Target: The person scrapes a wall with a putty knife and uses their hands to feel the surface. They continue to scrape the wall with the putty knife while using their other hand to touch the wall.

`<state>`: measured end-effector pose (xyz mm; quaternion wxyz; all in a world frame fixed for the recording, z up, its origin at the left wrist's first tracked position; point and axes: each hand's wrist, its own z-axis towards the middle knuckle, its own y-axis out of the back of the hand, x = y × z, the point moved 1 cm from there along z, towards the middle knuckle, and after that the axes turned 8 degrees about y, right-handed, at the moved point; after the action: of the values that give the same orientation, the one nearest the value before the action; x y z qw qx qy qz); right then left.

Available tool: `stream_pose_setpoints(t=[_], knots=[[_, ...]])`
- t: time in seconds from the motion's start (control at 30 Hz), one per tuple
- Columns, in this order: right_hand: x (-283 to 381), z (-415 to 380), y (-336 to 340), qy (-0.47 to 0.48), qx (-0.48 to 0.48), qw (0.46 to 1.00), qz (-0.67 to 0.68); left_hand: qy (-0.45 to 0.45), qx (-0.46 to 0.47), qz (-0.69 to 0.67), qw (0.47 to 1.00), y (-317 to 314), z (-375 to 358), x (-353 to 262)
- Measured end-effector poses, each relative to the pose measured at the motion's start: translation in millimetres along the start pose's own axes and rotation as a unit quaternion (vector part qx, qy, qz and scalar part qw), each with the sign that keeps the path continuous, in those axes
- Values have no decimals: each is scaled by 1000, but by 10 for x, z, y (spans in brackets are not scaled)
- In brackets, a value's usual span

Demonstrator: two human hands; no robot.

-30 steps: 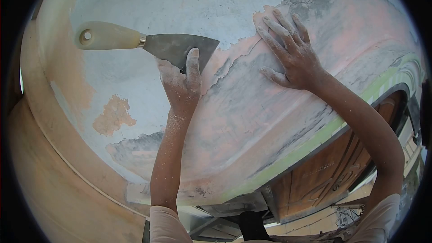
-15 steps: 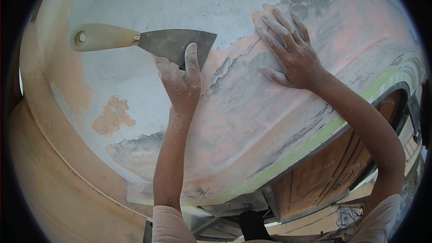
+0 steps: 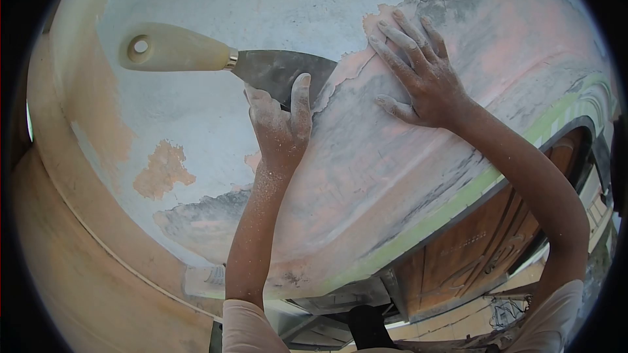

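Note:
My left hand (image 3: 281,124) grips a putty knife (image 3: 281,72) by its metal blade, thumb on the near face and the other fingers mostly hidden behind it. The pale handle (image 3: 176,49), with a hole in its end, points left. The blade's right edge meets the border of a cracked pink and grey layer (image 3: 366,104) on the wall. Fingers spread, my right hand (image 3: 428,82) lies flat on that layer, close to a crack. White dust coats both hands.
Around the patch is pale blue wall (image 3: 176,104), with a bare orange spot (image 3: 163,170) at left. A green band (image 3: 418,229) edges the arch above a carved wooden door (image 3: 471,235). An orange-tan surface (image 3: 98,268) curves along the left.
My left hand and the putty knife have moved right, closer to my right hand, and the blade has slid along the layer's border. My right hand has stayed nearly in place.

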<state>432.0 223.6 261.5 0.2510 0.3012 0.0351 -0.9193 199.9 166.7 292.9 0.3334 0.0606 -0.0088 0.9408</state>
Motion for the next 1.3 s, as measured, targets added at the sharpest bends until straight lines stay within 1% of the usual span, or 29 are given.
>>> stream_pose_setpoints(t=[0.03,0.1,0.17,0.23,0.3,0.37,0.43,0.47,0.53,0.6,0.7,0.77,0.8,0.83,0.87,0.9,0.97,1.0,1.03,1.1,1.13,1.17,1.23,1.3], knots=[[2,-1,-4,1,-1,1000,0,-40,17,37,998,7,-1,11],[-13,6,-11,3,-3,1000,1,45,5,-21,999,43,44,-4],[-4,2,-18,-3,-4,1000,4,75,8,-55,996,48,44,-11],[2,-1,-17,-5,-4,1000,5,58,16,-65,996,16,-6,-17],[-11,8,-17,-3,-4,1000,6,98,0,-52,994,34,35,-32],[-5,-2,-23,-6,-2,1000,9,50,30,5,998,45,40,-18],[0,1,-4,0,-3,1000,3,-84,97,105,986,45,4,17],[3,7,2,4,-3,1000,1,-31,90,29,995,36,18,10],[-10,17,1,9,-3,1000,-2,114,71,-74,988,56,124,-2],[12,-7,-1,6,-3,1000,1,90,-2,-32,995,20,192,-7],[8,9,-3,6,-7,1000,2,-75,34,-11,997,-30,83,-31],[0,5,-4,5,-6,1000,-1,-43,35,3,998,23,162,-30],[-18,7,0,3,-6,1000,-2,63,12,-93,994,-9,198,-72],[-17,9,-4,1,-4,1000,0,169,-8,-186,968,-21,223,-112],[-1,6,-14,-2,-3,1000,4,126,8,-138,982,-37,224,-77],[2,1,-20,-4,-5,1000,7,48,43,-79,995,-54,204,-43],[-4,0,-31,-1,-10,1000,15,-105,108,44,988,-63,155,-12],[0,5,-30,2,-9,1000,11,-73,106,-24,991,-71,138,-16],[4,5,-23,4,-8,1000,6,-9,70,-76,995,-71,164,-36],[2,6,-11,4,-6,1000,-1,117,1,-182,976,-81,236,-72],[12,5,-7,4,-3,1000,0,78,20,-104,991,-89,214,-48],[3,5,0,6,-1,1000,-1,29,72,-80,994,-102,179,-55],[-9,6,-7,-1,-2,1000,5,-65,171,-27,983,-68,65,-97],[0,13,-12,-3,-4,1000,11,9,200,-53,978,9,15,-69]])
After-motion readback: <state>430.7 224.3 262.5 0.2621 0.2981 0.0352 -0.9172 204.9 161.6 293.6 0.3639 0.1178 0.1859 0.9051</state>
